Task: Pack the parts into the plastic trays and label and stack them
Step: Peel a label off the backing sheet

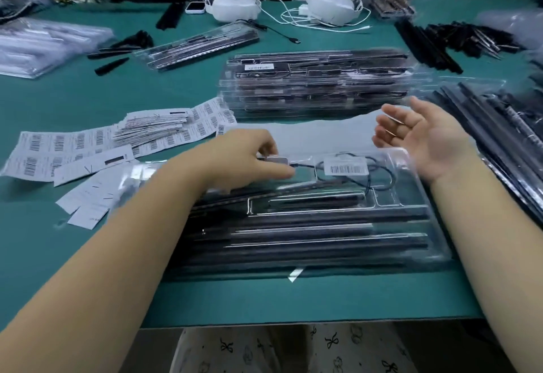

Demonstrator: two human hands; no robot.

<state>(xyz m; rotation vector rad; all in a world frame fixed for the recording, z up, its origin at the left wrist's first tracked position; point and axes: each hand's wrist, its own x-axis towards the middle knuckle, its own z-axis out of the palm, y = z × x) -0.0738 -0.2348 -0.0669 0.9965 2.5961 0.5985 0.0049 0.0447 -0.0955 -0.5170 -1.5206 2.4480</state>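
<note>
**Filled tray at centre, left hand at its back edge**

A clear plastic tray [423, 243] lies on the green table [88, 102] right in front of the person, at the centre of the view. Long dark strip parts [308, 234] fill its lengthwise channels, and a thin black cable [379, 175] curls in the back compartment. A white barcode label [346, 166] sits on the tray at about 12 o'clock from its middle.

The left hand [244, 158] rests on the tray's back edge at 11 o'clock, its fingers curled and pinching a small pale piece [276, 159]; what that piece is, blur hides. The right hand [426, 137] hovers palm-up at 1 o'clock from the tray, fingers loosely spread and holding nothing.

Beyond, at 12 o'clock, stands a stack of filled trays [317, 84] with a label on top. Sheets of barcode labels [73, 149] fan out at 9 to 10 o'clock. Loose dark strips [499, 137] are heaped at 3 o'clock. Another filled tray [199, 49] lies at 11 o'clock, farther back. Two white headsets [232, 6] with white cables rest at the far edge.
</note>
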